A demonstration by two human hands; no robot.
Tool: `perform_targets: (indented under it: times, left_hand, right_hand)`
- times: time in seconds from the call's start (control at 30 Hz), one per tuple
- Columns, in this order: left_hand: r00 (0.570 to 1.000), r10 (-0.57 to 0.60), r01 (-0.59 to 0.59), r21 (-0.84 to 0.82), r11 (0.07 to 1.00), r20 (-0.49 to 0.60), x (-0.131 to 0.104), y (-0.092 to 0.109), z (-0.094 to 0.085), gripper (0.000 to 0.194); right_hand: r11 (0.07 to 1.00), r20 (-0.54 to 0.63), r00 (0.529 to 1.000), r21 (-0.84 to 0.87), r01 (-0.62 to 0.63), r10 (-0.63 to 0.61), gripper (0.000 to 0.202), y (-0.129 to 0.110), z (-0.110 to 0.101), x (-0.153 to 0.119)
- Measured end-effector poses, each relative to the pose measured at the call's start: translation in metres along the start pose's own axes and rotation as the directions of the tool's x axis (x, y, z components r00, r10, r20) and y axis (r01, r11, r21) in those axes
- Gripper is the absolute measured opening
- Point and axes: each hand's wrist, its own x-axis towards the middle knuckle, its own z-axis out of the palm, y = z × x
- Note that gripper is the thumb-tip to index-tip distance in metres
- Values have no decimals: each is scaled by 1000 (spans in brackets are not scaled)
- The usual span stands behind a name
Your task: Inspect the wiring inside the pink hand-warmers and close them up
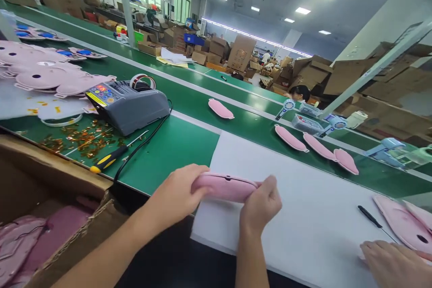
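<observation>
Between my two hands is a pink eye-mask-shaped casing (226, 187), held edge-on above the white foam sheet (290, 207). A dark seam with a small notch runs along its upper edge. My left hand (180, 191) grips its left end, with the thumb along the near face. On the right end, my right hand (261, 204) is closed with curled fingers. The casing's far side and underside are hidden.
A tape dispenser (131, 103), a yellow-black screwdriver (110, 159) and a cardboard box (60, 157) of pink parts stand left. Pink casings (221, 109) lie on the green belt. Another person's hand (394, 263) is at lower right, near a black screwdriver (370, 217).
</observation>
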Motion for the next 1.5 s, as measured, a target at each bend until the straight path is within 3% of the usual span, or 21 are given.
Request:
perform_targets:
  times: [0.1,0.13,0.2,0.27,0.4,0.57,0.7,0.8,0.87,1.0,1.1,1.23,1.4,1.5]
  left_hand:
    - [965,155,-105,230,967,-210,-10,-13,12,29]
    - [945,226,-155,284,946,-237,-13,-15,18,27]
    - [899,343,-240,351,905,-270,-18,-17,31,24]
    - [860,410,-295,360,885,-303,-21,-17,44,24]
    - [809,413,-309,296,904,-418,-22,-19,63,18]
    - [770,440,-353,266,897,-463,-11,-24,64,18]
    - [783,408,-328,247,912,-469,-2,-26,57,14]
    - [795,348,-306,166,937,-498,1,-30,48,12]
    - [821,291,-281,95,955,-491,4,-35,41,11]
    - [883,302,-278,119,953,-359,9,-40,30,17]
    - [868,353,-305,185,934,-351,8,-37,31,18]
    - [854,379,-303,251,919,-356,6,-29,42,19]
    - [776,428,-288,344,894,-462,10,-21,55,21]
    - [774,436,-284,365,887,-458,10,-17,54,21]
  right_hand:
    - [990,162,977,-4,144,-142,39,8,-12,-14]
    - [968,244,938,2,252,-245,34,8,-16,-18]
    - [873,363,809,26,487,-462,30,8,-22,-26]
    - [763,400,689,42,645,-605,24,10,-25,-30]
    - [674,374,623,8,739,-687,18,18,-23,-36]
    - [663,320,650,-83,744,-689,15,14,-13,-37]
    - [686,360,657,-59,725,-662,18,11,-12,-30]
    - [752,341,745,-141,644,-574,37,18,-21,-27]
    - [817,362,798,-143,559,-483,37,22,-25,-27]
    - [828,376,776,-40,560,-507,26,21,-22,-25]
    - [738,309,740,-151,658,-597,32,17,-17,-20]
    - [716,406,676,-74,695,-615,22,22,-15,-17]
    - [768,367,735,-79,636,-571,15,28,-17,-16]
    - [732,463,683,-102,674,-565,14,18,-19,-9]
